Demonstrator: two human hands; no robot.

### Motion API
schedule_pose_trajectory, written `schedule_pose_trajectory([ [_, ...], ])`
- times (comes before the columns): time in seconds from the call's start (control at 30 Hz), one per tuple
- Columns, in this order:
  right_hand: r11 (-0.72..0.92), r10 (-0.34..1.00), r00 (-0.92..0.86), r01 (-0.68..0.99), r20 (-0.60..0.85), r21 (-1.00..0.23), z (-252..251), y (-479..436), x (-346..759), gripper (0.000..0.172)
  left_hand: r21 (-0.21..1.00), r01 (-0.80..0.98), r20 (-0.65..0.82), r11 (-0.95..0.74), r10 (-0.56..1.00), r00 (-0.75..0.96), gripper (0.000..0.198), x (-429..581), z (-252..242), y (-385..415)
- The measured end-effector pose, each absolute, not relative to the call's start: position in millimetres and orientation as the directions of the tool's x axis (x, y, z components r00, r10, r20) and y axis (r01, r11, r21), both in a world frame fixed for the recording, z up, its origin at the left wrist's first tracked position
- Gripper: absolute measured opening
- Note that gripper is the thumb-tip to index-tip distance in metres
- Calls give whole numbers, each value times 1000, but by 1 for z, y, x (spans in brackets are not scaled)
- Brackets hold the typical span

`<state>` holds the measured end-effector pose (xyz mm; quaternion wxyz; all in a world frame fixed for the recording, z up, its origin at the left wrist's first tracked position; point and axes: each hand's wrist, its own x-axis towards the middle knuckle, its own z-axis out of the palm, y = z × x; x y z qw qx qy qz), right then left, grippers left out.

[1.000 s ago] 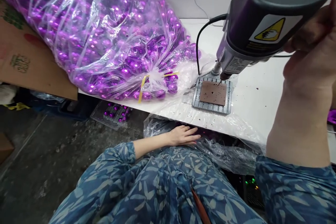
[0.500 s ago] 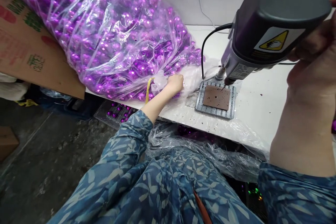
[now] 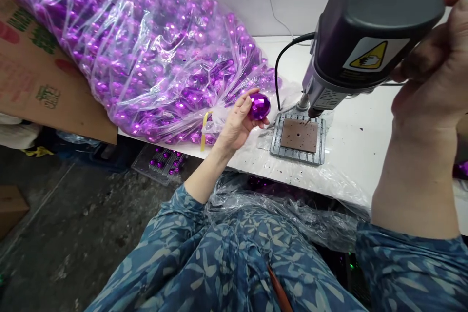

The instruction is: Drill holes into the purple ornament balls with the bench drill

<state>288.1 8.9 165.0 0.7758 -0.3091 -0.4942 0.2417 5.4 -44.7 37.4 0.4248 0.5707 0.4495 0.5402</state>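
Observation:
My left hand [image 3: 239, 122] is closed round a shiny purple faceted ball [image 3: 260, 106], a disco-ball ornament, held up over the table's left part. Just left of it lies a big clear plastic bag [image 3: 157, 48] full of such purple balls, with a yellow tie at its gathered neck. To the right stands a small bench drill press [image 3: 380, 24] with a dark motor housing. Beneath its chuck, a brown plate [image 3: 300, 135] with a small hole sits on the slotted grey base [image 3: 298, 156]. My right hand [image 3: 435, 53] is curled at the housing's right side; what its fingers grip is hidden.
A printed cardboard box [image 3: 54, 83] stands at the left. Below the table edge a clear tray [image 3: 157, 163] holds several purple balls. Crumpled clear plastic [image 3: 292, 209] hangs along the front edge. Dark crumbs dot the white table [image 3: 343, 151]. A black cable [image 3: 281, 63] loops beside the drill press.
My left hand has turned from palm down by the bag's neck to palm up, and the purple ball now shows in its fingers. My right hand stays by the drill press.

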Motion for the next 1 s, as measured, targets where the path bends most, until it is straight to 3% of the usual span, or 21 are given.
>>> schedule_pose_trajectory([
  [0.1, 786, 581, 434, -81, 689, -613, 163, 10, 285, 16, 994, -95, 65, -47, 979, 193, 62, 22, 32, -55],
  [0.17, 789, 586, 416, -101, 695, -606, 163, 10, 284, 14, 987, -155, -10, 52, 964, 264, 55, 33, 22, -58],
  [0.3, 794, 598, 368, -154, 712, -588, 165, 8, 283, 16, 976, -209, -8, 59, 972, 235, 42, 52, -2, -57],
  [0.53, 782, 580, 345, 20, 738, -623, 163, 9, 285, 11, 947, -282, -98, 155, 973, 208, 41, 75, -40, -30],
  [0.63, 793, 568, 322, 34, 758, -608, 161, 10, 288, 16, 972, -215, -62, 93, 987, 145, 41, 83, -50, -17],
  [0.83, 787, 568, 290, 81, 770, -611, 158, 15, 294, 50, 996, -11, 87, -86, 983, 162, 43, 93, -61, -9],
  [0.9, 781, 572, 295, 90, 766, -618, 159, 14, 293, 44, 993, 23, 111, -117, 978, 178, 42, 95, -63, -8],
  [1.0, 760, 592, 332, 73, 735, -646, 163, 7, 288, 19, 985, 69, 143, -160, 968, 205, 41, 97, -67, -6],
])
